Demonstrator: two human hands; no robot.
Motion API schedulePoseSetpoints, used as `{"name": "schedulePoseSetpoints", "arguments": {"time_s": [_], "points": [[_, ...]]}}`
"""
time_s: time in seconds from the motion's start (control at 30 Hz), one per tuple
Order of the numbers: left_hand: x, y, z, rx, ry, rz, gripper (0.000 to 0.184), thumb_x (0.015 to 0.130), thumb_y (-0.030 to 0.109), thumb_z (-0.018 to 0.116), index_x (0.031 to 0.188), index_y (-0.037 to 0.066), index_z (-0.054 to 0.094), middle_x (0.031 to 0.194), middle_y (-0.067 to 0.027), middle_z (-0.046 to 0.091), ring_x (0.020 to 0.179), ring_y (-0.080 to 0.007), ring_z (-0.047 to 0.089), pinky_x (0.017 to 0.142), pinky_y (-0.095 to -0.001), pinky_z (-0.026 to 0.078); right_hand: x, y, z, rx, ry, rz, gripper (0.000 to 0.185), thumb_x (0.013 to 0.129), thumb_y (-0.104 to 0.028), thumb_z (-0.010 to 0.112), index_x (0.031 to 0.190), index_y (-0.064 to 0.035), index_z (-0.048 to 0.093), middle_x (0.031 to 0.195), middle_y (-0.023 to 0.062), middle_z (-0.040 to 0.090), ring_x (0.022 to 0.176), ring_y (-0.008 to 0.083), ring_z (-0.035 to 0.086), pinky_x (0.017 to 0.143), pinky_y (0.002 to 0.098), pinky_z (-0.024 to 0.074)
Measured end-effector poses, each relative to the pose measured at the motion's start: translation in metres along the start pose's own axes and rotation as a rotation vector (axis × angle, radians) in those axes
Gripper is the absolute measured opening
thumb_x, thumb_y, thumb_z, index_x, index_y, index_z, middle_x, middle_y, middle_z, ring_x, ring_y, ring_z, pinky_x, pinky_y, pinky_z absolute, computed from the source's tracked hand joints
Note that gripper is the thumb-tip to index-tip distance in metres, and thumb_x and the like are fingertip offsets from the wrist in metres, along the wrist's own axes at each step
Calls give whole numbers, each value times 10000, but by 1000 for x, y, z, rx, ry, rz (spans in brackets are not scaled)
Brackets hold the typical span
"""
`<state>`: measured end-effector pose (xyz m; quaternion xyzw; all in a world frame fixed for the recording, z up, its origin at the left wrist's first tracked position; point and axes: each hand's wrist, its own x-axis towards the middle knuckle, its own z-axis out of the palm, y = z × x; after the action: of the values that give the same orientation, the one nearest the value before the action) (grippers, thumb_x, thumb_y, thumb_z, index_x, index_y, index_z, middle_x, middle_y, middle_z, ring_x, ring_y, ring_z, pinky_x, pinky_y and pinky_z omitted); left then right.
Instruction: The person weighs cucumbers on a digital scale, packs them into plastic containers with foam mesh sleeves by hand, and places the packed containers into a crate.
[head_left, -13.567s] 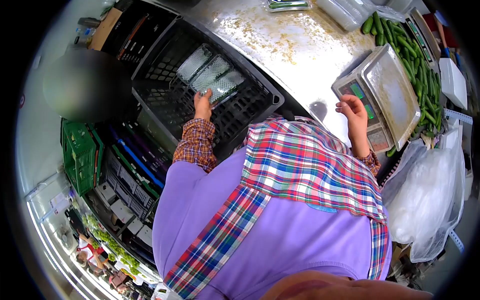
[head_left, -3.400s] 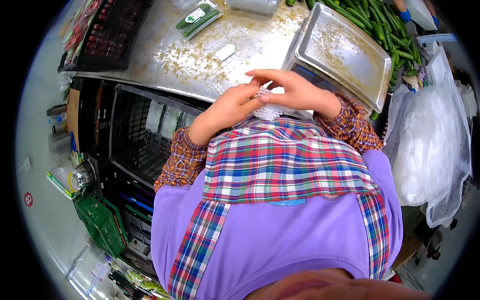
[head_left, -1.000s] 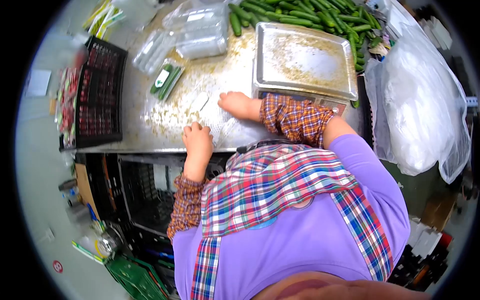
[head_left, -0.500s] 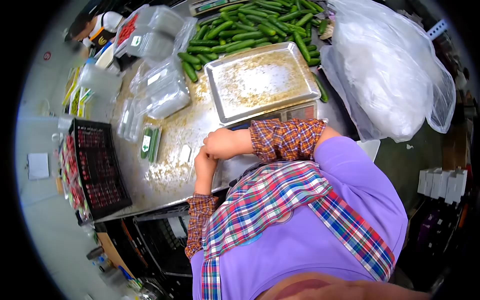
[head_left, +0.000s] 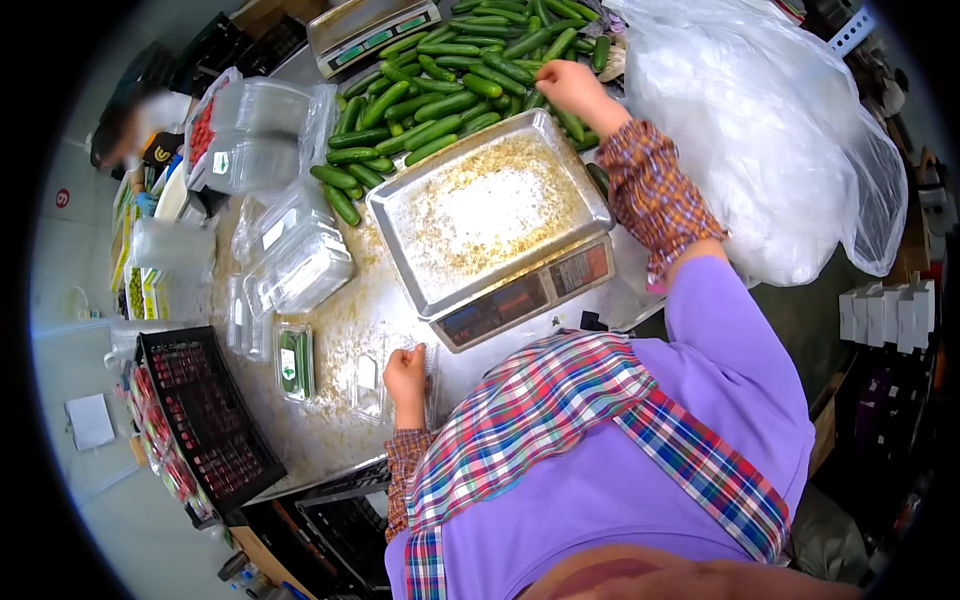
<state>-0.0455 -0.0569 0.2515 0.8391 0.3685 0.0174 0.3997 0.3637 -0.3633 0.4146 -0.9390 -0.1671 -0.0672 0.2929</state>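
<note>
Cucumbers (head_left: 430,110) lie upper centre behind a scale (head_left: 490,220) on the metal worktop (head_left: 325,435), crate (head_left: 207,412) lower left, right hand (head_left: 580,93) and left hand (head_left: 405,377) curled, fingers' grip unclear.

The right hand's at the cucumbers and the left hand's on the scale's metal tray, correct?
Not quite: the head view shows the left hand away from the metal tray, at a clear plastic box. The right hand is at the cucumbers.

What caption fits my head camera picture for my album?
Right hand at the cucumbers, left hand by a clear tray, scale between.
</note>
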Motion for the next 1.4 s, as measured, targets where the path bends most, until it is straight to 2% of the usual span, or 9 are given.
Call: {"name": "schedulePoseSetpoints", "arguments": {"time_s": [0.07, 0.23, 0.43, 0.57, 0.67, 0.8, 0.97, 1.13, 1.4], "points": [[-6, 4, -4, -20, -13, 4, 341, 803, 269, 709, 653, 32, 515, 476, -28, 490, 362, -119, 443, 368, -290, 348, 31, 56, 13, -205, -36, 133, 356, 772, -273, 658, 1014, -13, 646, 952, 169, 659, 919, 330, 617, 805, 401, 487], [-20, 12, -7, -74, -3, 4, 343, 804, 249, 713, 636, 32, 508, 479, -25, 481, 360, -109, 423, 357, -290, 344, 22, 70, 12, -409, -291, 392, 534, 741, -469, 673, 1032, -22, 650, 1060, 172, 642, 972, 316, 623, 801, 425, 487], [-28, 21, -11, -148, -21, -23, 340, 806, 228, 712, 623, 31, 503, 500, -7, 463, 386, -88, 397, 357, -279, 332, 17, 69, 14, -347, -229, 361, 466, 692, -375, 693, 962, 3, 657, 988, 188, 655, 850, 324, 653, 725, 413, 515], [-31, 14, -11, -155, -7, 39, 332, 809, 216, 707, 626, 34, 499, 504, 1, 456, 407, -79, 391, 371, -269, 329, 46, 116, 18, 55, -6, 490, 415, 675, -241, 687, 967, 47, 620, 795, 178, 658, 581, 259, 644, 552, 349, 519], [-37, 30, -17, -150, 4, 44, 328, 810, 210, 705, 625, 37, 497, 509, 4, 456, 417, -78, 386, 377, -267, 325, 63, 121, 6, -31, 261, 438, 441, 686, -243, 669, 1021, 36, 602, 735, 159, 652, 577, 252, 638, 552, 346, 515], [-53, 68, -30, -178, -33, -53, 326, 811, 200, 704, 622, 37, 495, 518, 2, 462, 444, -82, 384, 402, -266, 327, 105, 131, -15, 23, 220, 448, 477, 685, -261, 652, 1078, 2, 593, 769, 154, 660, 601, 285, 635, 611, 366, 513], [-57, 55, -29, -46, 21, 71, 313, 808, 178, 703, 627, 30, 494, 524, 2, 460, 482, -79, 381, 439, -260, 327, 142, 113, -50, -161, 219, 343, 448, 709, -204, 616, 1106, 2, 589, 1049, 241, 612, 997, 375, 577, 873, 435, 462], [-53, 59, -25, -106, 17, 4, 284, 804, 144, 696, 632, 35, 497, 528, 14, 442, 500, -70, 363, 449, -257, 316, 194, 135, -65, -412, -24, 273, 535, 816, -118, 551, 1332, -32, 435, 1282, 191, 506, 1121, 320, 526, 946, 402, 456], [-76, 69, -37, -158, 17, -136, 225, 798, 74, 655, 636, 33, 505, 550, 29, 449, 521, -51, 366, 461, -239, 314, 240, 145, -70, -590, -425, 173, 558, 804, -66, 567, 1346, -79, 436, 1364, 170, 424, 1177, 336, 474, 966, 419, 448]]}}
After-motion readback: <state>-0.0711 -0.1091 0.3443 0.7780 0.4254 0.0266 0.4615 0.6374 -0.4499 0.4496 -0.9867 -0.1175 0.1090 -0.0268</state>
